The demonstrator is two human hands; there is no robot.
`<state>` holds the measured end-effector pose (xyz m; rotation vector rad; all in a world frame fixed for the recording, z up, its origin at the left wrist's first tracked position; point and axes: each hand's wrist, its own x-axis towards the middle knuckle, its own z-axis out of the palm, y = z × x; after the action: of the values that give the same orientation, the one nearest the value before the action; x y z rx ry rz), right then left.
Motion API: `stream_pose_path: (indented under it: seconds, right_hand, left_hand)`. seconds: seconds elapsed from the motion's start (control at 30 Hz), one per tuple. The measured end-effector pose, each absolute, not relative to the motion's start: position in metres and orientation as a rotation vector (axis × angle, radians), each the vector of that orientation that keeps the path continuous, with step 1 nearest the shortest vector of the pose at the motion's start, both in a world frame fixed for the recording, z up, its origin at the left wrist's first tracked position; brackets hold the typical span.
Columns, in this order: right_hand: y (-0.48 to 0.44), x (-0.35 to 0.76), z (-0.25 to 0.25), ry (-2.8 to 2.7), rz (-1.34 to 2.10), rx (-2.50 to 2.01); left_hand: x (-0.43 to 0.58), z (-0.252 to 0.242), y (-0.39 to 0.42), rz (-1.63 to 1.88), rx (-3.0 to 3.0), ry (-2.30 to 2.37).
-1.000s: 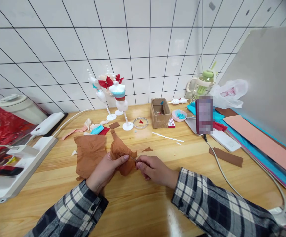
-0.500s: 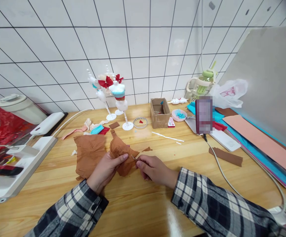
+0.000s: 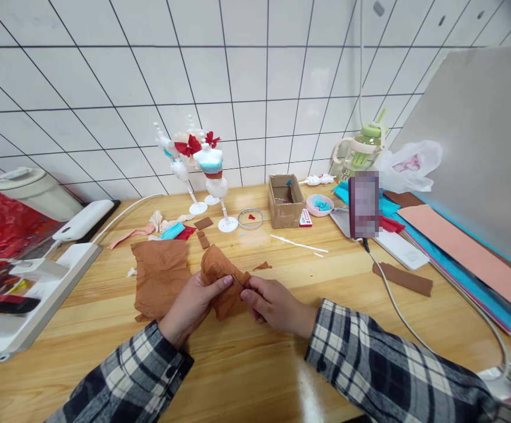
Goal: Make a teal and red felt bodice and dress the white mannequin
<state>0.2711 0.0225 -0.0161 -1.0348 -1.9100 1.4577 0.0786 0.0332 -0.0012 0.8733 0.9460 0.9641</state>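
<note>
Gathered brown crepe paper is held above the table's front half, its edge pinched by my left hand, thumb on top. From the right, my right hand is closed around a thin pointed metal tool. The tool's tip rests at the paper's edge, close to my left thumb; its handle is hidden in my fingers, so I cannot tell its exact kind. A wider brown crumpled sheet lies flat to the left of my left hand. Behind the gathered paper are small brown strips and a torn brown scrap.
White mini dress forms stand at the back, beside a cardboard box and a pink bowl. A propped phone with a cable and paper sheets occupy the right. A power strip lies left.
The gathered brown paper has turned and shifted slightly right and down in my hands, showing more of the brown strip behind it. Both hands keep their hold.
</note>
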Motion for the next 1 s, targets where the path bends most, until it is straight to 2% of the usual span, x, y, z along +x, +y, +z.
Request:
stream_pose_path:
  seconds: [1.0]
  right_hand:
    - [0.0190,0.2690,-0.0191,-1.854,1.558,-1.053]
  left_hand:
    - [0.0817,0.0016,0.0303,0.957,0.860,1.011]
